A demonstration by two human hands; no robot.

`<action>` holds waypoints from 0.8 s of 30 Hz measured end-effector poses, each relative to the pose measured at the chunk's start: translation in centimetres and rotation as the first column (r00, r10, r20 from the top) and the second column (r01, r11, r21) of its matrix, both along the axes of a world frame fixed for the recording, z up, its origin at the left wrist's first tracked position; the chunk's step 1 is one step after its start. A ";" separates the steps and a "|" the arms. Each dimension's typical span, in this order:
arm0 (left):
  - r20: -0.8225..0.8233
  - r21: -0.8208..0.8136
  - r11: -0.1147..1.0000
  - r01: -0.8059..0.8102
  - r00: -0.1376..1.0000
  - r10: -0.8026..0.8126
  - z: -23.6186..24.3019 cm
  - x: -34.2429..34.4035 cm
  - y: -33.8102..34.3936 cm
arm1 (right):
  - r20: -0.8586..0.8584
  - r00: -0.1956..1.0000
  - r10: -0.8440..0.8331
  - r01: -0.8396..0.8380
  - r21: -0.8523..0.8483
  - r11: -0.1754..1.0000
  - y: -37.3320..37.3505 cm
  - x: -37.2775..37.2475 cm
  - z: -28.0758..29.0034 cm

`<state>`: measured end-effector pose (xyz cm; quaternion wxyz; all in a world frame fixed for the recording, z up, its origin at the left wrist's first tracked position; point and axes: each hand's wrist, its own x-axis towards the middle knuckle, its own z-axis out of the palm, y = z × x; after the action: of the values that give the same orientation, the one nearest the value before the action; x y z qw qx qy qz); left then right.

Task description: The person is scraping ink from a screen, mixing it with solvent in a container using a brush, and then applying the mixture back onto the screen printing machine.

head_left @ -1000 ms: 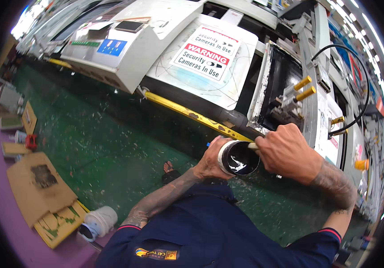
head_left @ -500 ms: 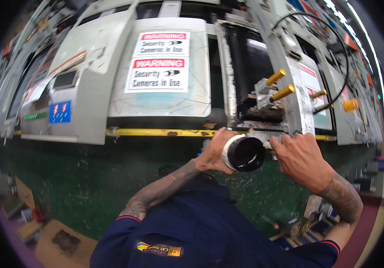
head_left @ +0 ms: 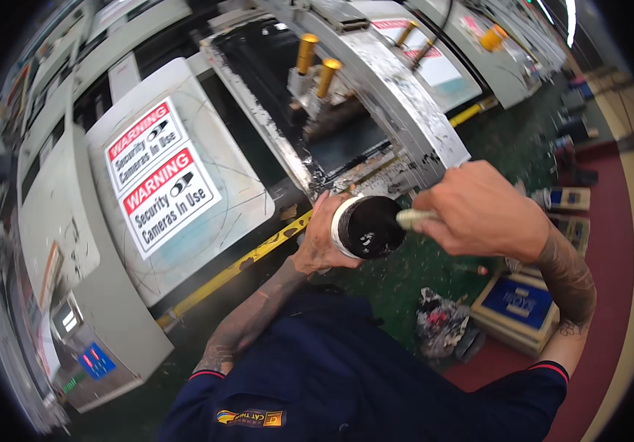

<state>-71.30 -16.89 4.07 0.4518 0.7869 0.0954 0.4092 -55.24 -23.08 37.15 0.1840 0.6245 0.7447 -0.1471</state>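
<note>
My left hand [head_left: 324, 239] is wrapped around the side of a round white tub [head_left: 340, 227], which is tilted so its mouth faces me. Glossy black ink [head_left: 372, 225] coats the inside. Across from it, my right hand [head_left: 490, 214] grips a pale stick-like handle [head_left: 416, 217]; its far end reaches the tub's mouth, and I cannot make out the tip against the black. Just beyond the tub stands a printing screen frame [head_left: 258, 121] smeared with black ink, with two gold knobs [head_left: 307, 55] above it.
Left of the frame, a pale platen [head_left: 239, 191] carries a red, white and black printed sheet [head_left: 162, 177]. A worn yellow rail [head_left: 239, 276] runs along the machine's front edge. On the floor at right lie a crumpled stained rag [head_left: 439, 320] and a blue-topped box [head_left: 516, 302].
My view has turned to the right, so the machine appears slanted. The stick's end has come over the tub's mouth, and my right hand has moved with it. The left hand keeps its hold.
</note>
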 end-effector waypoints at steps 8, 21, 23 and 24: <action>-0.015 -0.057 0.978 0.202 0.979 -0.203 1.1 2.2 2.4 | 0.143 0.989 -0.034 0.011 0.161 0.987 -0.9 -1.9 0.0; -0.115 -0.303 0.877 0.373 0.899 -0.422 3.8 1.4 5.2 | 0.307 0.887 0.344 -0.458 0.509 0.728 1.1 1.7 1.0; -0.131 -0.327 0.870 0.370 0.893 -0.429 4.3 1.6 5.9 | 0.320 0.904 0.284 -0.417 0.509 0.753 -0.1 1.8 0.9; -0.109 -0.267 0.885 0.381 0.901 -0.421 4.4 2.1 6.4 | 0.340 0.926 0.166 -0.317 0.458 0.830 -0.8 1.6 0.9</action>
<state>-69.24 -10.53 8.43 0.6088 0.7603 0.0155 0.2261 -53.59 -23.84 38.01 0.1369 0.5648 0.7959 0.1695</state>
